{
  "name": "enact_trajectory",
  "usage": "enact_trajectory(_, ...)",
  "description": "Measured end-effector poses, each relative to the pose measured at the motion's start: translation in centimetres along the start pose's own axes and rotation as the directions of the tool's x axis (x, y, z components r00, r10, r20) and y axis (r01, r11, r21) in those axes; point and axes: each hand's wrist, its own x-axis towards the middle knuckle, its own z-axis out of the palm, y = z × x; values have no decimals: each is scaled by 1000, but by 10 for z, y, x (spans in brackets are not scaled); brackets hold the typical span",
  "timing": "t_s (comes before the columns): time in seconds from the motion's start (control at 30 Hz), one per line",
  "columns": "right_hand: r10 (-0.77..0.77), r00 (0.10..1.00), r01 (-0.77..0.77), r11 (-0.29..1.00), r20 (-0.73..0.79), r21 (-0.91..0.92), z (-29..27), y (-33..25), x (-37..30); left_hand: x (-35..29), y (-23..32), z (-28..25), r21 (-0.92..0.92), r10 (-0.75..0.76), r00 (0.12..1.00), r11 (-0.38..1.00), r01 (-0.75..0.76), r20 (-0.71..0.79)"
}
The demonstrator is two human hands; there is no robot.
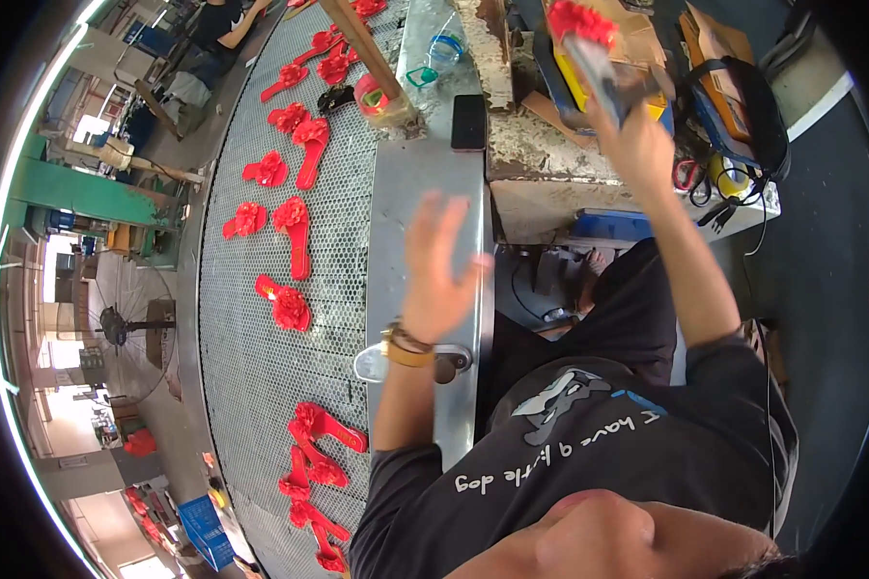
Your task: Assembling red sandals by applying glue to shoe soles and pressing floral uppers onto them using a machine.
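Note:
My left hand (436,265) is raised over the smooth metal edge (406,193) of the conveyor, blurred, its fingers spread and nothing in them. At the upper right, my right hand (637,145) is closed on a red-flowered slipper (584,24), its flower away from me and its pale underside blurred. A dark, hammer-shaped thing (642,89) shows against the same hand; whether I grip it too, I cannot tell. On the perforated conveyor (343,251) to my left lie several red slippers (299,236) with flower uppers, some in pairs.
A black phone (468,123) lies on the metal edge beside a wooden post (362,48). The worn bench (541,159) at my right carries cardboard, scissors (687,175), a tape roll (729,177) and a black bag (758,116). A large fan (116,326) stands beyond the conveyor.

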Motion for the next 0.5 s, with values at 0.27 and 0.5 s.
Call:
enact_trajectory(0.27,-3,998,29,909,63,-416,23,33,120,-189,-289,-146,445,-537,340,-74,893,-772)
enact_trajectory(0.5,22,997,17,879,75,-476,26,25,132,-230,-299,-171,434,-915,319,190,881,-248)
